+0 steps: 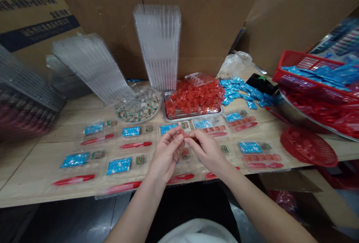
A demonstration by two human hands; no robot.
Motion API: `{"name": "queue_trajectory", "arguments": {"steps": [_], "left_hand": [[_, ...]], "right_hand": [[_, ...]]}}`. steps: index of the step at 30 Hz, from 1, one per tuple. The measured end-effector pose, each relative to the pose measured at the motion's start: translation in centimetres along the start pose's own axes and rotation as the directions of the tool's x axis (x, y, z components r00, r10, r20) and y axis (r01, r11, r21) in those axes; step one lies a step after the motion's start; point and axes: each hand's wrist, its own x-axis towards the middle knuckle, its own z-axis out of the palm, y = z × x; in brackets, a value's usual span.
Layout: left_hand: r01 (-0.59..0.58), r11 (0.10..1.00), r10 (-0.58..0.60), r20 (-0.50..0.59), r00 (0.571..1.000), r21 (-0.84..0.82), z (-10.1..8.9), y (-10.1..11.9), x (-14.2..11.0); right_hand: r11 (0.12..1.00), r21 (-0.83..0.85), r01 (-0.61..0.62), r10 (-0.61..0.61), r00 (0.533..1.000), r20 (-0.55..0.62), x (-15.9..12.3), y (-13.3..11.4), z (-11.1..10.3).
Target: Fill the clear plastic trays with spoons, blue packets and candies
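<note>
**Left hand (166, 154) and right hand (206, 151) pinch red candy (182, 133) at desk (30, 162)**

Fingertips of both hands close together on the small red candy, above a clear plastic tray (187, 166) near the desk's front edge. Red spoons (73, 180) and blue sachets (74, 159) lie in other trays along that edge; a steel tray (191, 117) heaped with candy sits toward the back edge.

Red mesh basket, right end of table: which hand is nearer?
Right hand. The right hand sits well left of the red mesh basket, with laid-out packets between them; the left hand is farther left, beside the right hand.
</note>
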Motion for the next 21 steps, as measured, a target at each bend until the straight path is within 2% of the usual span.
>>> {"name": "queue_trajectory", "arguments": {"steps": [3, 5, 7, 8, 10, 12, 13, 15, 17, 19, 21], "left_hand": [[-0.059, 0.998, 0.060, -0.026, 0.998, 0.038, 0.2, -0.2, 0.0], [-0.075, 0.994, 0.078, -0.033, 0.996, 0.085, 0.3, -0.3, -0.1], [-0.071, 0.989, 0.075, -0.026, 0.997, 0.129, 0.6, -0.4, -0.4], [-0.072, 0.987, 0.076, -0.020, 0.997, 0.145, 0.8, -0.5, -0.5], [-0.089, 0.981, 0.092, -0.009, 0.996, 0.171, 1.3, -0.7, -0.8], [-0.119, 0.970, 0.124, -0.011, 0.992, 0.211, 1.8, -0.9, -1.0], [-0.137, 0.961, 0.144, -0.011, 0.989, 0.238, 2.0, -1.0, -1.0], [-0.144, 0.949, 0.141, 0.029, 0.990, 0.280, 2.2, -1.2, -1.0], [-0.085, 0.952, 0.045, 0.140, 0.989, 0.295, 2.1, -1.3, -0.9], [-0.015, 0.949, -0.070, 0.257, 0.964, 0.315, 1.8, -1.3, -0.8], [-0.023, 0.939, -0.087, 0.304, 0.949, 0.342, 1.7, -1.2, -0.8]], "right_hand": [[0.979, -0.153, 0.137, -0.140, 0.990, -0.011, 0.2, -0.1, 0.2], [0.987, -0.094, 0.133, -0.135, 0.991, -0.019, 0.2, -0.1, 0.4], [0.990, 0.130, 0.048, -0.045, 0.999, -0.026, 0.2, 0.1, 0.6], [0.959, 0.282, -0.004, 0.010, 1.000, -0.022, 0.1, 0.2, 0.7], [0.831, 0.552, -0.070, 0.091, 0.996, -0.012, -0.1, 0.5, 0.9], [0.739, 0.671, -0.061, 0.129, 0.990, -0.051, -0.4, 0.8, 1.0], [0.742, 0.669, -0.043, 0.140, 0.986, -0.091, -0.6, 1.0, 0.9], [0.824, 0.567, -0.014, 0.155, 0.967, -0.202, -0.7, 1.3, 0.5], [0.904, 0.426, -0.019, 0.155, 0.946, -0.285, -0.6, 1.5, -0.2], [0.927, 0.372, -0.056, 0.168, 0.946, -0.276, -0.5, 1.6, -0.8], [0.910, 0.405, -0.083, 0.182, 0.960, -0.214, -0.4, 1.7, -1.3]]}}
